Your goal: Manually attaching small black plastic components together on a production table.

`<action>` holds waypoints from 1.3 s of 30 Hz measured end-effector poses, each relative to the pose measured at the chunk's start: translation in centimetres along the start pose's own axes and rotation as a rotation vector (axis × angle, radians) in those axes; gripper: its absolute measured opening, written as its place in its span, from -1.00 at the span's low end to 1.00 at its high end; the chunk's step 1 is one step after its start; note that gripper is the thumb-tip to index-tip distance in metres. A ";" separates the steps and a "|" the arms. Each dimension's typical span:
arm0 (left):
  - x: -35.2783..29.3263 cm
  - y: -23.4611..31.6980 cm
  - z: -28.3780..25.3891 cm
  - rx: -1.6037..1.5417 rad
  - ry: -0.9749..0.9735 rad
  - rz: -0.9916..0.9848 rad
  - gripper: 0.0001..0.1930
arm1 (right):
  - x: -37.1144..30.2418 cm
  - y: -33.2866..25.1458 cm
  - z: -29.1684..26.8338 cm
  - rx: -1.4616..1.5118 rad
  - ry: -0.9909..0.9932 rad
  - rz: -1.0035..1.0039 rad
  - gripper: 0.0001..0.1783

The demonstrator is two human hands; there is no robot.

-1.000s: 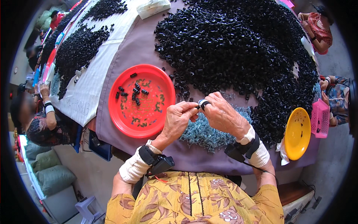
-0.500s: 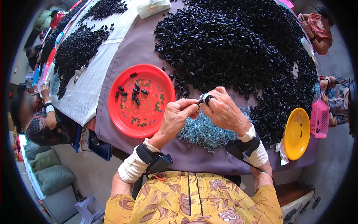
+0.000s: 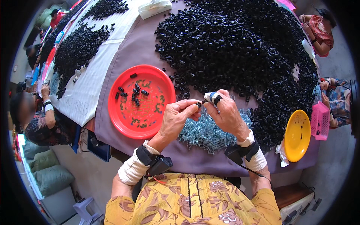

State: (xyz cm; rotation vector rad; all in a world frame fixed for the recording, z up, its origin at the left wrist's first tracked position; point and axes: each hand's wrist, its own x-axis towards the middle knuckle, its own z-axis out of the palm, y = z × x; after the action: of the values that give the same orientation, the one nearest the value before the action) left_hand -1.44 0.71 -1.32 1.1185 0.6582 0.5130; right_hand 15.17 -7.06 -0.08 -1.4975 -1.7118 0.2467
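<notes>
Though partly hidden, a small black piece (image 3: 199, 105).

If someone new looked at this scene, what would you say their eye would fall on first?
Probably the large heap of small black parts across the purple cloth. After that, perhaps the bright red tray beside the left hand, with a few black pieces in it, and the yellow dish near the cloth's right edge.
</notes>
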 end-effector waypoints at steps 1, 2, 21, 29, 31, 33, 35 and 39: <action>-0.1 0.0 0.0 -0.001 0.007 0.001 -0.78 | 0.0 0.0 0.0 -0.031 -0.005 -0.037 -0.92; -0.1 0.0 0.1 -0.001 0.007 0.002 -0.78 | 0.0 0.0 0.0 -0.031 -0.004 -0.038 -0.92; -0.3 -0.6 0.4 0.099 0.041 0.100 -0.81 | -0.3 -1.3 0.1 -0.434 -0.092 -0.126 -0.92; 0.0 -1.2 0.3 -0.051 0.025 -0.065 -0.78 | -0.4 -2.2 0.9 -0.562 -0.127 -0.079 -0.86; 0.1 -1.3 0.4 -0.126 0.065 -0.066 -0.77 | -0.1 -2.8 0.7 -0.491 -0.111 -0.046 -0.84; 0.1 -1.2 0.6 -0.174 0.064 -0.105 -0.77 | -0.1 -2.6 0.9 -0.520 -0.095 -0.043 -0.83; 0.1 -1.0 1.0 -0.222 0.062 -0.143 -0.77 | -0.1 -2.1 1.0 -0.551 -0.079 -0.039 -0.82; -0.1 -0.9 1.4 -0.256 0.045 -0.160 -0.75 | -0.1 -0.9 1.1 -0.459 0.008 -0.064 -0.78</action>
State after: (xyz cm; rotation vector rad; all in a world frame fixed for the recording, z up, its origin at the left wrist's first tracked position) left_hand -0.44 -0.59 -1.73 0.8087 0.6941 0.4713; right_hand 13.78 -7.02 -0.29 -1.7564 -1.8898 -0.2008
